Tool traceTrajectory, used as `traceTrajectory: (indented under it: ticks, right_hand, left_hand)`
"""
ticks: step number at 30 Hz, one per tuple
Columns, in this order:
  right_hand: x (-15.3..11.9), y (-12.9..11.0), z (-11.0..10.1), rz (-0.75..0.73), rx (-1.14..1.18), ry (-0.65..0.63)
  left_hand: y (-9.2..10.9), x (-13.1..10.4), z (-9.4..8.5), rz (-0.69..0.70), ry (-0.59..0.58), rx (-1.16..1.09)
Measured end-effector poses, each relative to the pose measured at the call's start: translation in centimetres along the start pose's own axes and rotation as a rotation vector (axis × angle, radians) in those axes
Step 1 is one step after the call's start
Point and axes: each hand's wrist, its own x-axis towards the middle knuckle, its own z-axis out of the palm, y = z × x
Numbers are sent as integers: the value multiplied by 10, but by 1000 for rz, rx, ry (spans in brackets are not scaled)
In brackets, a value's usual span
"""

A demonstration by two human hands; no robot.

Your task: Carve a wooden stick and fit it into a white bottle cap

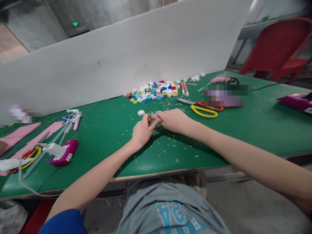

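Note:
My left hand [142,130] and my right hand [173,120] meet over the middle of the green table [104,130]. A small blade [153,115] shows between them, its handle end going into my closed right hand. The fingers of my left hand are pinched near the blade's tip; what they hold is too small or hidden to name. Just beyond my left fingers a white cap [141,112] lies flat. Pale shavings are scattered around both hands.
A pile of coloured bottle caps [156,91] lies by the white partition [136,52]. Scissors [204,109] rest beyond my right hand. At left are a purple power strip [70,151], pink sheets [24,135] and glue sticks. A pink glue gun [219,79] is at back right.

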Motion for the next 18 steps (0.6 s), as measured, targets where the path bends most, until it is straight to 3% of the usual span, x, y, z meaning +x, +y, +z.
traceTrajectory:
  ticks: [6, 18]
  right_hand:
    - [2, 1, 3, -13, 0, -6]
    - [-4, -14, -1, 153, 4, -32]
  left_hand:
    - [-2, 3, 1, 2, -29, -72]
    - [-1, 4, 3, -35, -17, -93]
